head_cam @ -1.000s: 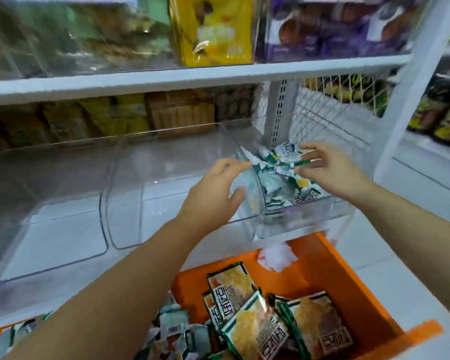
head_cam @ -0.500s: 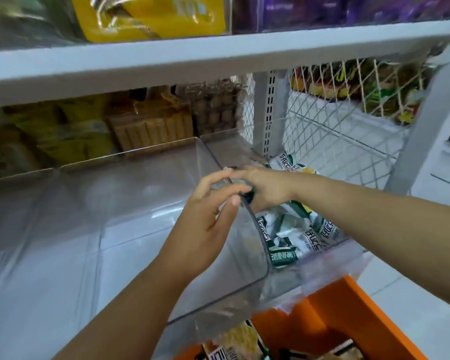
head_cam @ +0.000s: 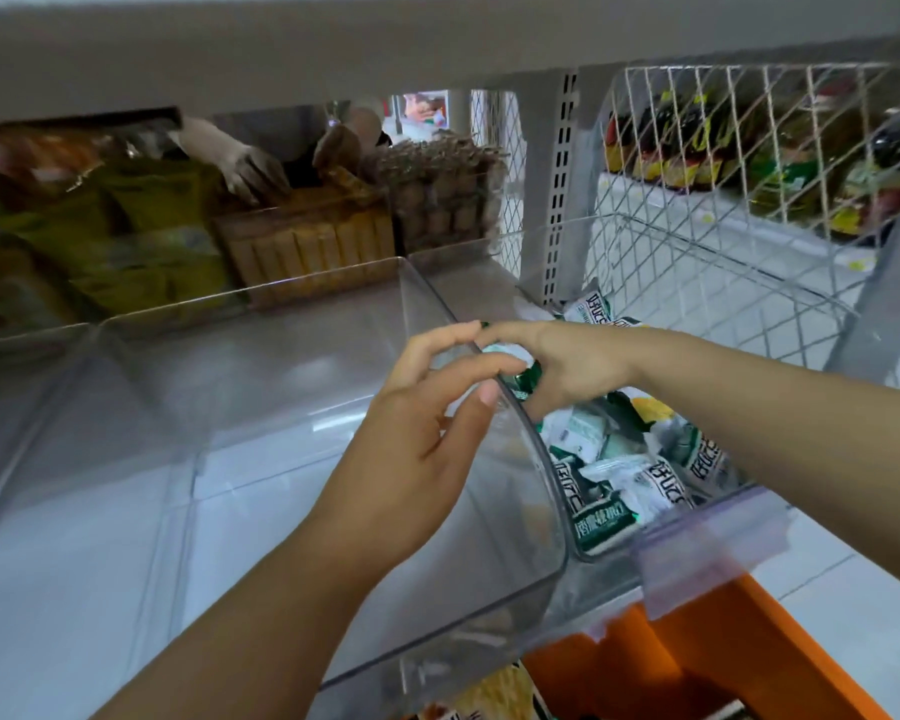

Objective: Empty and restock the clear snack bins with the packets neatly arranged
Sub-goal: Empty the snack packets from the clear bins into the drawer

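Left hand (head_cam: 422, 439): loose grip, fingers relaxed over the side rim of the empty clear bin (head_cam: 520, 491). Right hand (head_cam: 578, 366): grip curled round a green packet (head_cam: 525, 377), inside the neighbouring bin (head_cam: 749, 504). Green-and-white packets (head_cam: 624, 485) lie jumbled there. Orange crate (head_cam: 749, 641) below.

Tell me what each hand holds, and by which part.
Right hand pinches a green-and-white snack packet in the clear bin; its grip hides which part. Left hand holds nothing, fingers open at that bin's rim.
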Available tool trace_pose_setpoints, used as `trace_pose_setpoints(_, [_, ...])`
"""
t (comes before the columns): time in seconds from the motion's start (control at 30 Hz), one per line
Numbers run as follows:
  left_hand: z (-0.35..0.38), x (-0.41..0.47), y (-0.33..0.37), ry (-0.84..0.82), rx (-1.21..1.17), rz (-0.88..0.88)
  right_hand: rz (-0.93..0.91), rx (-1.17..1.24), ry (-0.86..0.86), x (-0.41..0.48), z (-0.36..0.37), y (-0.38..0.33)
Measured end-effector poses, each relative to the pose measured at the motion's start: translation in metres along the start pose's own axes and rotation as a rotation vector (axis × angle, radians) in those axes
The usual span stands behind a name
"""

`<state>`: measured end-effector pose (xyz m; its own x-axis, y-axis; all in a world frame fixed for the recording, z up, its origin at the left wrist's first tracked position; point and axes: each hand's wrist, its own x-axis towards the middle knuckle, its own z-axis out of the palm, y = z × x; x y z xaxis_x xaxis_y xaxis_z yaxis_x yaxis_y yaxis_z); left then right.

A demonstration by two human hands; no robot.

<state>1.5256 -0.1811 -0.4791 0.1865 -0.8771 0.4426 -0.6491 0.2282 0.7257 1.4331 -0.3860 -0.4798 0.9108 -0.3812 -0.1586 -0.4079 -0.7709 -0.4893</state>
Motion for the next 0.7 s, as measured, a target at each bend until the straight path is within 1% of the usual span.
trace_pose_setpoints(0.13, [0.000,0.000,0.001,-0.004,0.002,-0.013,-0.026,0.067,-0.055,-0.006,0.006,0.000])
trace_pose_setpoints(0.27, [0.001,-0.002,0.002,-0.005,0.002,-0.016,-0.058,0.023,-0.081,-0.002,0.015,-0.008])
trace_pose_setpoints(0.37, [0.002,-0.002,0.004,-0.006,-0.005,-0.017,-0.024,0.060,-0.089,-0.008,0.016,-0.005])
trace_pose_setpoints(0.5, [0.002,-0.002,0.004,-0.003,0.004,-0.021,-0.017,0.140,-0.028,-0.018,0.015,-0.001])
trace_pose_setpoints(0.7, [0.002,-0.003,0.004,-0.001,0.028,-0.024,-0.007,0.126,0.048,-0.027,0.013,-0.003])
